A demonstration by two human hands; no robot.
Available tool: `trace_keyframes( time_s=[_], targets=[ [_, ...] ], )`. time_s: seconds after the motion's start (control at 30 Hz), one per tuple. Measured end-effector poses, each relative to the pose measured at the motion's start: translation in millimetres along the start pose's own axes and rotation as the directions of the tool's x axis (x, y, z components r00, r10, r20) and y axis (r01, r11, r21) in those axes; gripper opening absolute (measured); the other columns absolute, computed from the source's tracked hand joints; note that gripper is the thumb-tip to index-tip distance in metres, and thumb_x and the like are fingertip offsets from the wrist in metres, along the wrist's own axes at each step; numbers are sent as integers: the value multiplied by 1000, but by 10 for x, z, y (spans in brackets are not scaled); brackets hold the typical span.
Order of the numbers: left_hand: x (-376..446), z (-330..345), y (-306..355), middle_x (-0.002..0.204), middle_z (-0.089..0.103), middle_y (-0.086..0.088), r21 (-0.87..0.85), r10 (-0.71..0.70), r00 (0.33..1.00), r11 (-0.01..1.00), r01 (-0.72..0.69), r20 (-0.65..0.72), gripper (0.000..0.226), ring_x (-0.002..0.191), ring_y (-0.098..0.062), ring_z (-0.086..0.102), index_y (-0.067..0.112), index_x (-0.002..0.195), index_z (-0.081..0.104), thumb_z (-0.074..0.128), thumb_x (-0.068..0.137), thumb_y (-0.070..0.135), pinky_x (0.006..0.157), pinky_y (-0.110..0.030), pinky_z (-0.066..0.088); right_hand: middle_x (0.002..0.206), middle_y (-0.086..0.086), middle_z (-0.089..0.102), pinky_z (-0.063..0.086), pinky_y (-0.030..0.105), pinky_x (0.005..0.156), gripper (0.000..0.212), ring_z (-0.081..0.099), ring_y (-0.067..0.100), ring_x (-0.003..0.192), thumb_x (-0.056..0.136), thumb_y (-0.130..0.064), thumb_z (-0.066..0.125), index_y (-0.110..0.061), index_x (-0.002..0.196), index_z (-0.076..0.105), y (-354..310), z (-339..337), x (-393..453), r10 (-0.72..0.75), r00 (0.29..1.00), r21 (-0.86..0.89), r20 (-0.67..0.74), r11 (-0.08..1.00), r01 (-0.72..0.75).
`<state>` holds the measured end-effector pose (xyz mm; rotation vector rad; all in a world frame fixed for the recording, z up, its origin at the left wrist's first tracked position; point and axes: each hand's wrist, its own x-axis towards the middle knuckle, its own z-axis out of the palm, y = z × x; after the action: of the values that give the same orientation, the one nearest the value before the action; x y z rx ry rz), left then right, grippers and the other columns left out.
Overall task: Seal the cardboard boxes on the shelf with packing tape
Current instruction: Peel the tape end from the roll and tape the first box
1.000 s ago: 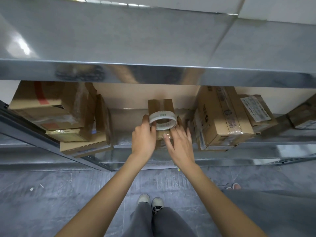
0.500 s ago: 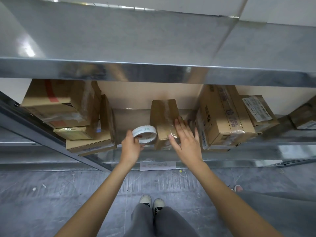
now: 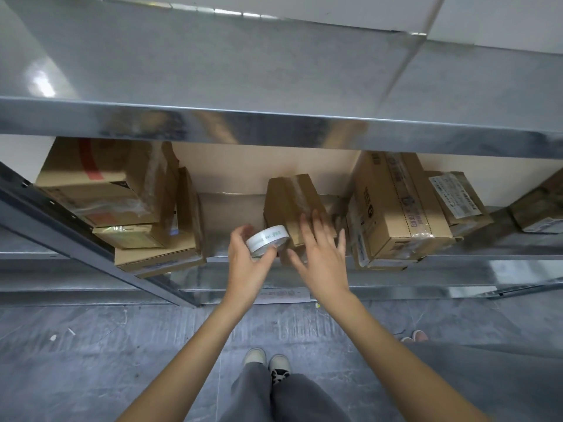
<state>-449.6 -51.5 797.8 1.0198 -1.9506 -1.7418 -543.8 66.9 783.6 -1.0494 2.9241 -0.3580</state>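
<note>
The left hand (image 3: pixel 246 263) is gripping a white packing tape roll (image 3: pixel 267 239) between thumb and fingers. The right hand (image 3: pixel 323 257) is lying open, fingers spread, against the small taped cardboard box (image 3: pixel 289 202) on the metal shelf (image 3: pixel 502 248).

Small brown cardboard box (image 3: pixel 291 205) on shelf (image 3: pixel 518 248), clear tape along top; white tape roll (image 3: pixel 268 239) just left.

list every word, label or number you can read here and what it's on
Nothing can be read for certain.
Tape roll in the left hand: small green print, blurred.
Tall box right of the right hand: dark print on its side and top, too blurred.
White shipping label on the box behind it: too small.
Paper strip on the shelf edge: illegible.
</note>
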Motion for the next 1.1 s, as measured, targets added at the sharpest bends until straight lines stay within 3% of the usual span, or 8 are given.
trace_keyframes(
  time_s=[0.1, 0.2, 0.37, 0.63, 0.83, 0.93, 1.0, 1.1],
  targets=[
    [34, -22, 139, 123, 50, 14, 52, 108, 993, 993, -106, -41, 48, 113, 1, 48, 27, 130, 42, 67, 89, 34, 92, -12, 36, 160, 3, 21, -2, 59, 117, 66, 9, 16, 149, 89, -45, 43, -22, 149, 32, 161, -14, 78, -68, 998, 145, -7, 987, 68],
    [218, 49, 228, 103, 64, 10, 190, 44, 987, 979, -74, 154, 31, 97, -7, 61, 26, 115, 55, 63, 90, 43, 83, -23, 48, 160, -5, 19, -4, 60, 116, 63, 2, 10, 149, 85, -27, 59, -25, 145, 38, 278, -77, 141, -140, 990, 243, 28, 961, 129],
    [289, 272, 170, 103, 64, -18, 62, -262, 878, 964, 260, 401, 24, 65, -24, 62, 17, 103, 43, 59, 95, 32, 58, -30, 50, 161, -10, 16, -1, 56, 117, 77, 0, 5, 148, 86, -33, 61, -27, 152, 22, 463, -146, 324, -121, 985, 276, 126, 958, 83],
    [190, 405, 169, 51, 62, 0, 234, -253, 885, 957, 170, 391, 30, 42, -10, 47, 9, 101, 58, 39, 101, 32, 60, -28, 40, 162, -10, 10, 3, 54, 116, 84, 1, 8, 149, 81, -28, 63, -29, 153, 21, 545, -181, 415, -156, 964, 291, 213, 952, 90],
    [24, 365, 79, 65, 63, -3, 152, -345, 885, 938, 311, 313, 20, 40, -8, 47, 15, 102, 45, 45, 100, 36, 48, -18, 40, 162, -12, 9, 10, 40, 111, 85, -2, 3, 147, 81, -24, 64, -30, 153, 21, 548, -180, 420, -176, 957, 300, 231, 948, 102],
    [38, 381, 92, 89, 63, 2, 243, -237, 917, 956, 162, 321, 17, 68, -13, 60, 28, 109, 53, 43, 100, 39, 69, -26, 46, 162, -10, 10, 9, 30, 105, 84, -1, 6, 148, 82, -20, 66, -28, 153, 22, 551, -222, 462, -162, 956, 324, 243, 943, 78],
    [58, 368, 92, 103, 62, 0, 242, -221, 907, 960, 139, 358, 12, 84, -20, 62, 36, 102, 57, 46, 98, 41, 81, -35, 50, 162, -10, 10, 6, 38, 112, 84, -2, 7, 148, 81, -17, 66, -27, 153, 23, 558, -247, 490, -162, 952, 346, 260, 936, 65],
    [37, 314, 105, 102, 58, -1, 127, -252, 865, 968, 218, 433, 12, 66, -18, 62, 34, 97, 60, 50, 98, 40, 64, -26, 49, 162, -10, 8, -1, 53, 115, 83, -6, 11, 149, 82, -15, 63, -27, 153, 23, 582, -260, 518, -179, 939, 343, 293, 937, 72]
  ],
)
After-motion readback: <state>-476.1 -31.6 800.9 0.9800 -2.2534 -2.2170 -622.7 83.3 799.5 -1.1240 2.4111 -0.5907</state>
